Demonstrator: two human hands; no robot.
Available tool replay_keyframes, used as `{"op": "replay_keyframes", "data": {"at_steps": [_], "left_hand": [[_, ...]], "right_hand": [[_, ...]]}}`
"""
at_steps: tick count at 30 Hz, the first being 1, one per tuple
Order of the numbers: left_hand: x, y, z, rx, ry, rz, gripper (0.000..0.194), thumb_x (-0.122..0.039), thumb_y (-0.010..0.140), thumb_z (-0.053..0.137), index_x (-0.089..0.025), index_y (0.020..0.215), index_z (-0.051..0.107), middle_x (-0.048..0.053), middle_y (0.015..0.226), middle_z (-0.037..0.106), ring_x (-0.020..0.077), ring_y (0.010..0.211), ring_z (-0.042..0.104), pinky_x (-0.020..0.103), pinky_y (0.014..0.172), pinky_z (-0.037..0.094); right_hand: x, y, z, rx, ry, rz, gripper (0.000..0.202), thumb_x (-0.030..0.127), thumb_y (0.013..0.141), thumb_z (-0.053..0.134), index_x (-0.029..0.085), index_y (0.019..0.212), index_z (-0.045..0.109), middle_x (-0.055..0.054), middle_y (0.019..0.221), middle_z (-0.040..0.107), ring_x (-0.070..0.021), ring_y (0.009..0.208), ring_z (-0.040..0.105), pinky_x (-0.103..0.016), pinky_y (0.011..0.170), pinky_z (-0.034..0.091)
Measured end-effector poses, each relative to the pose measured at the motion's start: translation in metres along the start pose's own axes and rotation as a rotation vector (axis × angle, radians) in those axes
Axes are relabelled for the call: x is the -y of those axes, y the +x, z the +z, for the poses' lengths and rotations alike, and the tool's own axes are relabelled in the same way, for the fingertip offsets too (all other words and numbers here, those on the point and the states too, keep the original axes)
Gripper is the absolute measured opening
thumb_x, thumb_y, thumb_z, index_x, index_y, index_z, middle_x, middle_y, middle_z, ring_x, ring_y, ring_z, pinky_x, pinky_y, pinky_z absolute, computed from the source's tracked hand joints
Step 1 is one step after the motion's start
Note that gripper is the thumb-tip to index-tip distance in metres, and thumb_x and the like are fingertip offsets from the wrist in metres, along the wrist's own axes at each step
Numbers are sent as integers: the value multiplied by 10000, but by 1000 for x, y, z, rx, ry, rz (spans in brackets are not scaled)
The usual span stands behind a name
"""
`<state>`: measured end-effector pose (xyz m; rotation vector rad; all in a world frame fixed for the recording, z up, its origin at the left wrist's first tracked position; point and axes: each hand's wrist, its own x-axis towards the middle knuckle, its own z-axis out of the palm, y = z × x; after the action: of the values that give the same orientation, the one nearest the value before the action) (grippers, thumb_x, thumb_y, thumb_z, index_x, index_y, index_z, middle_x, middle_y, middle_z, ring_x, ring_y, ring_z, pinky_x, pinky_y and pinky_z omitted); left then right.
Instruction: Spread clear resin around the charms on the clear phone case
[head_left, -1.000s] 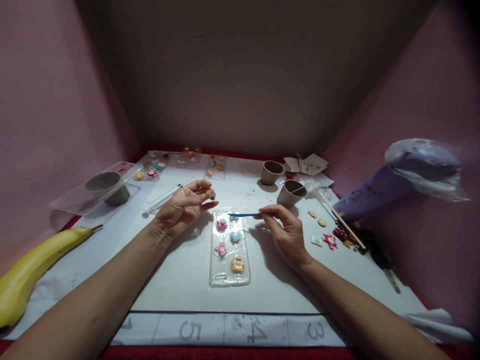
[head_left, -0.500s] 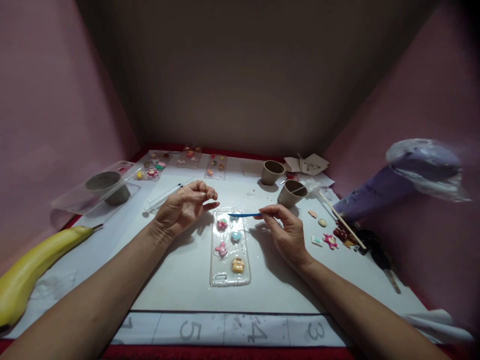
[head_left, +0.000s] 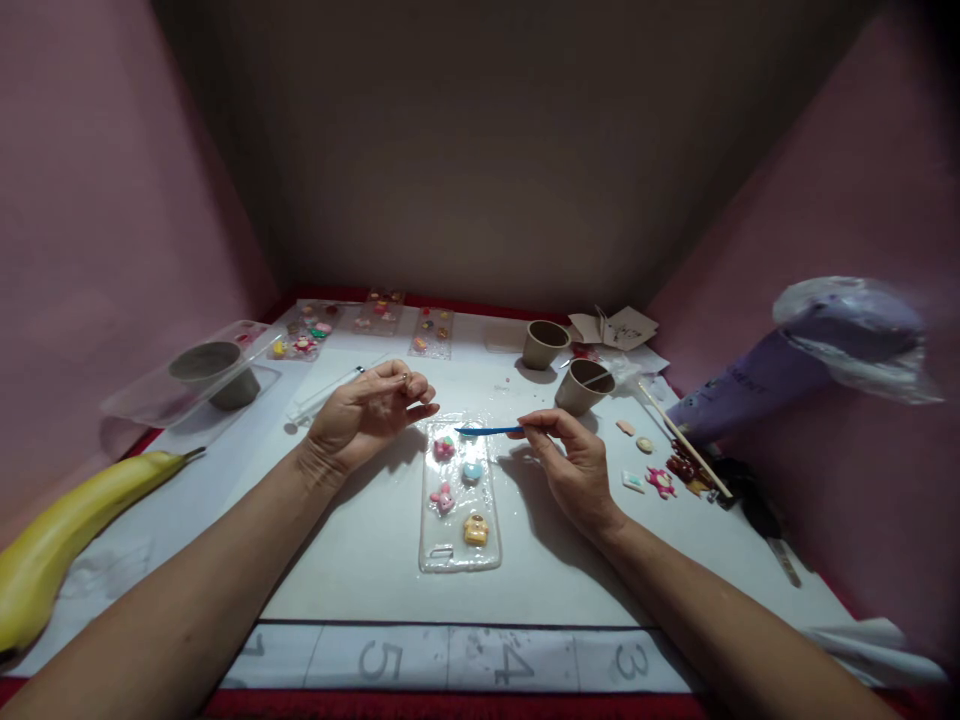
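A clear phone case (head_left: 459,545) with a glossy, wet-looking coat lies flat on the white board. Several small charms sit on it, among them a pink rabbit (head_left: 443,498), a yellow house-like charm (head_left: 475,530) and a light blue one (head_left: 472,470). My right hand (head_left: 571,462) grips a blue pointed plastic modelling tool (head_left: 491,431) level over the case's far end. Up and left of the case, my left hand (head_left: 379,410) has thumb and fingertips pinched together; a tiny dark speck shows there, too small to name.
Brown cups (head_left: 546,345) stand at the back right. Loose charms (head_left: 661,483) and a wooden stick (head_left: 686,440) lie to the right, beside a purple plastic-covered bag (head_left: 757,375). A syringe (head_left: 322,398), grey cup (head_left: 232,385) and banana (head_left: 82,515) are leftward; decorated cases (head_left: 432,333) lie behind.
My left thumb and fingers have drawn closer into a pinch, and that hand has shifted slightly left. My right hand and the blue tool have hardly moved.
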<state>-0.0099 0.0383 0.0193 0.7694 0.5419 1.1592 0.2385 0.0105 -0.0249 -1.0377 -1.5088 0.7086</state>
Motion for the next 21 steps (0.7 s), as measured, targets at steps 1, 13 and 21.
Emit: {"op": "replay_keyframes", "data": {"at_steps": [1, 13, 21], "left_hand": [[0, 0, 0, 2, 3, -2, 80, -132, 795, 603, -141, 718, 581, 21, 736, 533, 154, 758, 558, 336, 804, 499], [1, 2, 1, 9, 90, 19, 134, -244, 833, 596, -142, 753, 628, 66, 784, 607, 181, 798, 586, 339, 810, 505], [3, 2, -1, -16, 166, 31, 147, -130, 682, 730, -161, 795, 642, 26, 797, 630, 149, 808, 588, 300, 825, 486]], "right_hand": [[0, 0, 0, -1, -2, -3, 65, 240, 872, 629, 205, 898, 677, -18, 849, 673, -162, 784, 700, -315, 724, 573], [-2, 1, 0, 0, -16, -21, 66, 241, 874, 633, 204, 901, 681, -18, 842, 680, -173, 792, 706, -331, 733, 563], [-1, -1, 0, 3, -3, -17, 62, 237, 876, 630, 206, 902, 677, -14, 845, 672, -164, 780, 704, -315, 714, 569]]}}
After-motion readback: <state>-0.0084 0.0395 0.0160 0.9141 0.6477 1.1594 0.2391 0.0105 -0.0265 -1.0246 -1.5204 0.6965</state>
